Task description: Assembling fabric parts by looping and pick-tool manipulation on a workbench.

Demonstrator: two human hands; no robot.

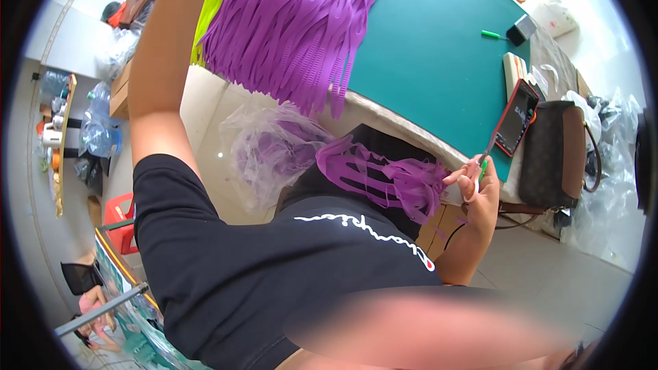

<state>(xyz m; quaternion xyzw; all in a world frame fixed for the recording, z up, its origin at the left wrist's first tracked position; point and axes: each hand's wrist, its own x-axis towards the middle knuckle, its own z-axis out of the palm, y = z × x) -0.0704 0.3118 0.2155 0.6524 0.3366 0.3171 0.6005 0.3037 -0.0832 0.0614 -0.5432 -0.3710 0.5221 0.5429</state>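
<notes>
My right hand (481, 195) is at the table's right front edge, its fingers closed around a pair of scissors (488, 149) whose narrow blades point upward. Beside that hand, a tangle of purple strips (384, 175) lies across my lap. My left arm reaches up past the top edge, so the left hand is out of the picture. Near that arm, a thick bunch of long purple strips (288, 27), some with rows of small notches, hangs over the table's front edge. Yellow-green strips (212, 14) show beside the bunch.
A clear plastic bag (264, 154) with purple strips inside sits left of my lap. On the green tabletop (425, 48) are a phone (517, 118), a green pen (490, 33) and a dark box (522, 29). A brown handbag (554, 154) stands at the right. Another person (96, 312) is far left.
</notes>
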